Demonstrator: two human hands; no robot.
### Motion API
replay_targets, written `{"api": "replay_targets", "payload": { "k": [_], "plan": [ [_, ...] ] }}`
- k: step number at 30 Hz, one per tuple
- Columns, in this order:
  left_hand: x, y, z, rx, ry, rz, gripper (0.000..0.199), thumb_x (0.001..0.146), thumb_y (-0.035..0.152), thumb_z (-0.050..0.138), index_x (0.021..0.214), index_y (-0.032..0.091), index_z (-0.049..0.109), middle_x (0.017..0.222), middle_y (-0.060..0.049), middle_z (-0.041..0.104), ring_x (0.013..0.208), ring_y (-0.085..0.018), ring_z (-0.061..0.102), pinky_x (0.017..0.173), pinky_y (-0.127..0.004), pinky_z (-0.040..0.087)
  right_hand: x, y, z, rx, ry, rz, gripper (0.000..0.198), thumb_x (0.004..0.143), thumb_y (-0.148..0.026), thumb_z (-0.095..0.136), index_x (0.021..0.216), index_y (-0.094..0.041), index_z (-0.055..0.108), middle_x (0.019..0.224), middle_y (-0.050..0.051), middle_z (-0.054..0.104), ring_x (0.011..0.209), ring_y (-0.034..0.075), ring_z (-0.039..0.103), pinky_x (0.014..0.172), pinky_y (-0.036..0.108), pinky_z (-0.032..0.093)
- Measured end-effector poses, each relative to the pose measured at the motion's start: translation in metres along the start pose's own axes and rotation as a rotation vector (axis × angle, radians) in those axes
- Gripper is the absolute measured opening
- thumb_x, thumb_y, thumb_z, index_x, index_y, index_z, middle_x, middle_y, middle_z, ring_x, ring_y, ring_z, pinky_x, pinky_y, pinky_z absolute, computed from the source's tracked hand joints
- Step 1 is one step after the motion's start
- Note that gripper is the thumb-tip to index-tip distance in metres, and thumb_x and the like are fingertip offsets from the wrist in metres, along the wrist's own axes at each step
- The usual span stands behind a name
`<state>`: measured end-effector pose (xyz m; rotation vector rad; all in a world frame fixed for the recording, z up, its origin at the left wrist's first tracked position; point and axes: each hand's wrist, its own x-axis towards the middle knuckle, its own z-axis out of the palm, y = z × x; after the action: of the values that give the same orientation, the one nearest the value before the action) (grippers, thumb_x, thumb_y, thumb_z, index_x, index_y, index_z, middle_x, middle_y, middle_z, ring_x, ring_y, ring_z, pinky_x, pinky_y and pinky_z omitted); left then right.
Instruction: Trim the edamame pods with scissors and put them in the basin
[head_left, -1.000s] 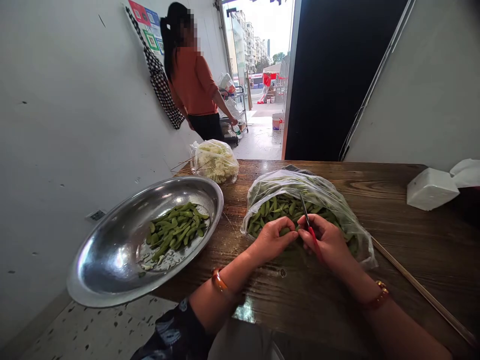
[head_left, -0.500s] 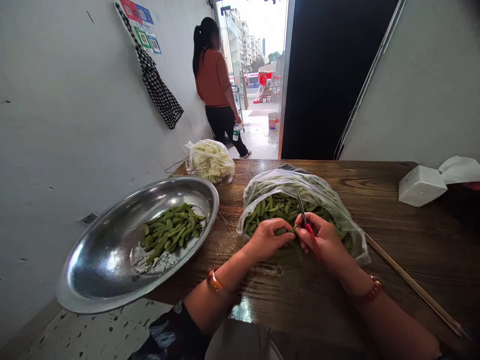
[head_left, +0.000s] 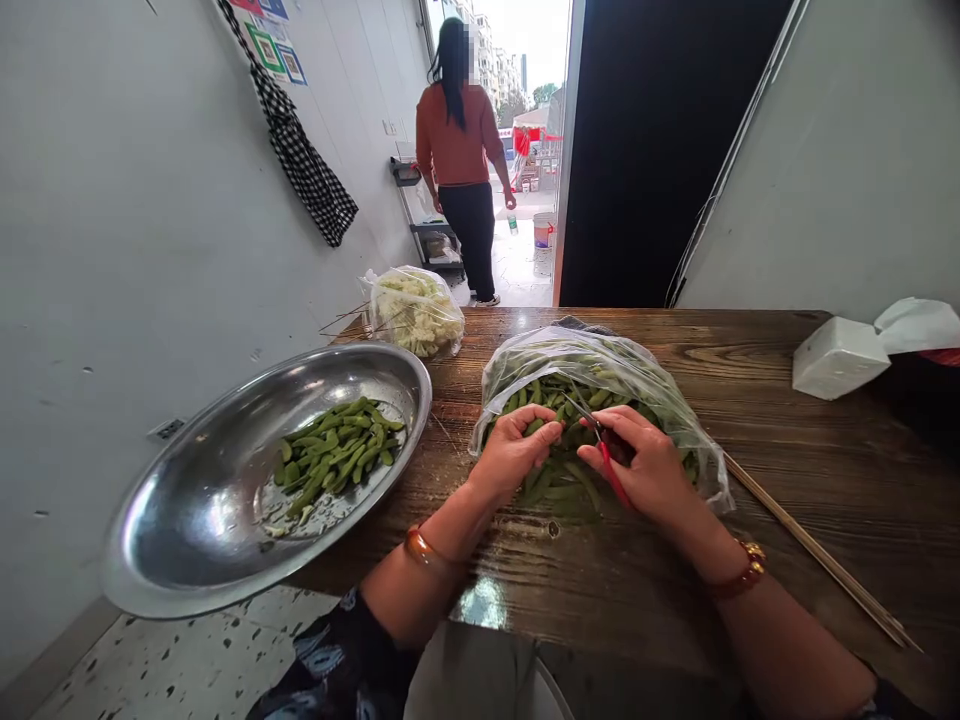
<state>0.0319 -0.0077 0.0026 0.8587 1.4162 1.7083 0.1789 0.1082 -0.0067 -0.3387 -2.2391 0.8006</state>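
Note:
My left hand [head_left: 519, 447] is closed, thumb and fingertips pinching a green soybean pod [head_left: 535, 426]. In my right hand [head_left: 643, 455] is a pair of scissors [head_left: 613, 474] with red handles, its blades parted and pointing up and left toward the pod. Both hands are over the mouth of a clear plastic bag [head_left: 652, 372] full of green pods. A few loose pods [head_left: 559, 488] lie on the wood below my hands. To the left, a large oval metal basin [head_left: 202, 520] holds a heap of pods [head_left: 341, 445].
A bag of cauliflower [head_left: 418, 312] sits behind the basin. Thin wooden skewers [head_left: 821, 548] lie on the table [head_left: 757, 400] at right, and a white tissue pack [head_left: 840, 357] is at the far right. A person [head_left: 459, 130] with a bottle walks near the doorway.
The scissors have tilted left and their blades have parted. My hands have moved slightly apart. The person has stepped further toward the doorway, and the view has shifted a little.

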Motion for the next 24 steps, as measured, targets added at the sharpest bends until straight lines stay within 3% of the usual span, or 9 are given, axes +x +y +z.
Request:
{"api": "replay_targets", "payload": {
  "k": [8,15,24],
  "plan": [
    [-0.004,0.0,0.001,0.128,-0.037,0.069,0.029,0.074,0.04,0.072,0.084,0.014,0.064,0.062,0.003,0.054,0.05,-0.006,0.04,0.047,-0.019,0.031,-0.004,-0.004,0.006,-0.008,-0.154,0.034,0.036,0.08,-0.039,0.069,0.111,-0.023,0.061,0.11,0.008,0.063,0.096,0.024,0.063,0.086,0.038,0.051],
    [-0.003,0.002,0.002,0.287,-0.067,0.15,0.023,0.076,0.036,0.069,0.082,0.014,0.068,0.079,-0.003,0.065,0.077,-0.015,0.056,0.073,-0.024,0.045,-0.006,-0.001,0.01,-0.003,-0.159,0.008,0.037,0.08,-0.038,0.07,0.109,-0.019,0.059,0.107,0.009,0.062,0.095,0.023,0.062,0.085,0.037,0.051],
    [-0.002,0.003,-0.002,0.234,-0.09,0.058,0.029,0.075,0.042,0.07,0.082,0.014,0.07,0.059,0.0,0.057,0.062,-0.012,0.05,0.058,-0.021,0.039,-0.005,0.0,0.012,-0.018,-0.173,-0.01,0.028,0.084,-0.037,0.065,0.106,-0.02,0.063,0.098,0.008,0.064,0.087,0.022,0.063,0.079,0.035,0.052]
  ]
}}
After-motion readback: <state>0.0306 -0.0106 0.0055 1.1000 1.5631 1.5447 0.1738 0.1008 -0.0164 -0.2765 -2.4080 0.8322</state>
